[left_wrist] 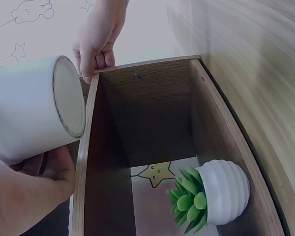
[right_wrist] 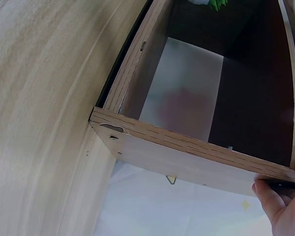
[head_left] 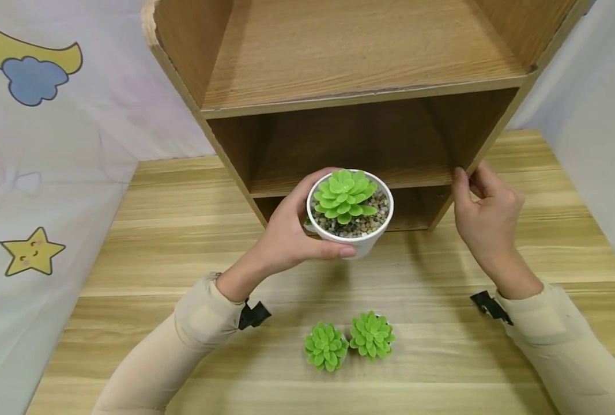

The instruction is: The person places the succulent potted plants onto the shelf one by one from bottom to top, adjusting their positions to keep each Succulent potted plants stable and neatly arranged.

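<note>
In the head view my left hand [head_left: 286, 230] grips a white pot [head_left: 361, 246] from its left side, thumb along the front; a green succulent [head_left: 344, 196] stands among pebbles in it. The pot is held in front of the middle opening of a wooden shelf [head_left: 364, 98]. My right hand [head_left: 486, 216] pinches the front edge of the shelf's right side panel. The left wrist view shows the held pot's underside [left_wrist: 70, 97] and, in the bottom compartment, a ribbed white pot [left_wrist: 225, 191] with a green succulent [left_wrist: 189, 201].
Two more green succulents [head_left: 325, 346] [head_left: 372, 335] stand side by side on the wooden table [head_left: 266, 369], between the forearms. Patterned cloth [head_left: 37, 173] hangs at the left, and a pale cloth [head_left: 592, 115] at the right.
</note>
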### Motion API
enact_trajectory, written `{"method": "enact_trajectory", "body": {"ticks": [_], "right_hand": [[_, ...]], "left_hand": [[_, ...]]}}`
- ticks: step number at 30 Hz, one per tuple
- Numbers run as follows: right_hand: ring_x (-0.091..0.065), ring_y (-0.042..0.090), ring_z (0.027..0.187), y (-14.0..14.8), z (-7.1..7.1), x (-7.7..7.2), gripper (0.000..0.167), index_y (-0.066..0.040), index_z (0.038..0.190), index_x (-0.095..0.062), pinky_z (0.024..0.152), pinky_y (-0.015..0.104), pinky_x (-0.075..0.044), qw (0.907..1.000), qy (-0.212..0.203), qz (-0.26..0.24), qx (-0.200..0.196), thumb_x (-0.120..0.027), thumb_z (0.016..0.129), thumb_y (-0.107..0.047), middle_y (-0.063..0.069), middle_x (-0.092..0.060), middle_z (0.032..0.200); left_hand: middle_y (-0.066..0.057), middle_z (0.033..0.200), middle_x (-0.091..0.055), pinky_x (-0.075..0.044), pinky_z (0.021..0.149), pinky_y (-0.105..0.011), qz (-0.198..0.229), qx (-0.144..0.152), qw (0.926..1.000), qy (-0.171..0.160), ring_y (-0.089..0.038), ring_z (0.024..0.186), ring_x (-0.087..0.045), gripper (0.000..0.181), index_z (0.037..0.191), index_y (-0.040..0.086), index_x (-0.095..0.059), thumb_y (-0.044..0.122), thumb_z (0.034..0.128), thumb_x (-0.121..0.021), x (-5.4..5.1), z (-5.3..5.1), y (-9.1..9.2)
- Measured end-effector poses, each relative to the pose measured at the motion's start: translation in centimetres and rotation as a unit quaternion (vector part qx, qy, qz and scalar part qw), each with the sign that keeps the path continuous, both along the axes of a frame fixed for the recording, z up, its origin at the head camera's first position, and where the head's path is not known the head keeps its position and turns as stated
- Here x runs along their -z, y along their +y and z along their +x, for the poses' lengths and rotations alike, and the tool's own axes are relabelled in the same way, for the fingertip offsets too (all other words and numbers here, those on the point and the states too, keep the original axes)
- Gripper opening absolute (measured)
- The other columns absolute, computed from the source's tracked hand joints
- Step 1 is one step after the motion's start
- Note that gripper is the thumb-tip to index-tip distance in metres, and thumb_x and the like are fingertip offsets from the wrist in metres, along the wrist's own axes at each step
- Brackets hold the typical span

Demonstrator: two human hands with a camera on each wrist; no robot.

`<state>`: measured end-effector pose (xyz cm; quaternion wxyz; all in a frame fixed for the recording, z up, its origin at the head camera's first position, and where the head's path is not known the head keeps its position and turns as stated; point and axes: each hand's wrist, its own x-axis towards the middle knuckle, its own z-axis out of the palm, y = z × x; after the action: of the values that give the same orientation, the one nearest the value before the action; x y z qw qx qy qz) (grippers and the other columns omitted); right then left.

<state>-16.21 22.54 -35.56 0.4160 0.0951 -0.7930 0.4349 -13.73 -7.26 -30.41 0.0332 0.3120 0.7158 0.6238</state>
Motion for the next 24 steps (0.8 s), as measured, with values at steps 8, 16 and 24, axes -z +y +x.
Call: {"method": "enact_trajectory", "body": {"ticks": [8, 16, 24], "right_hand": [[-0.071, 0.026, 0.083, 0.0, 0.0, 0.0, 0.015, 0.008, 0.097, -0.072, 0.074, 0.013, -0.051, 1.0, 0.002, 0.001, 0.001, -0.059, 0.092, 0.002, 0.016, -0.071, 0.086], [-0.069, 0.013, 0.087, -0.5, 0.3, -0.7, 0.016, 0.01, 0.099, -0.071, 0.075, 0.013, -0.051, 1.0, 0.002, -0.002, -0.005, -0.058, 0.091, 0.007, 0.018, -0.071, 0.088], [-0.069, 0.014, 0.088, -0.7, 0.6, -1.0, 0.016, 0.01, 0.099, -0.071, 0.075, 0.013, -0.051, 1.0, -0.004, -0.004, -0.007, -0.057, 0.092, 0.007, 0.018, -0.071, 0.089]], "left_hand": [[0.0, 0.133, -0.055, -0.04, 0.103, -0.039, 0.007, -0.015, 0.9999, 0.002, -0.02, 0.118, -0.053, 0.095, 0.142, 0.012, -0.047, 0.002, 0.059, -0.092, -0.4, 0.0, -0.2], [-0.002, 0.133, -0.055, -0.04, 0.102, -0.039, 0.017, -0.021, 0.9995, 0.013, -0.021, 0.119, -0.052, 0.094, 0.143, 0.009, -0.045, 0.006, 0.0613, -0.091, -0.9, -0.2, -0.6], [-0.007, 0.134, -0.054, -0.042, 0.101, -0.041, 0.036, -0.022, 0.9991, 0.005, -0.023, 0.119, -0.052, 0.094, 0.144, 0.007, -0.043, 0.029, 0.066, -0.092, -1.3, -0.4, -0.9]]}}
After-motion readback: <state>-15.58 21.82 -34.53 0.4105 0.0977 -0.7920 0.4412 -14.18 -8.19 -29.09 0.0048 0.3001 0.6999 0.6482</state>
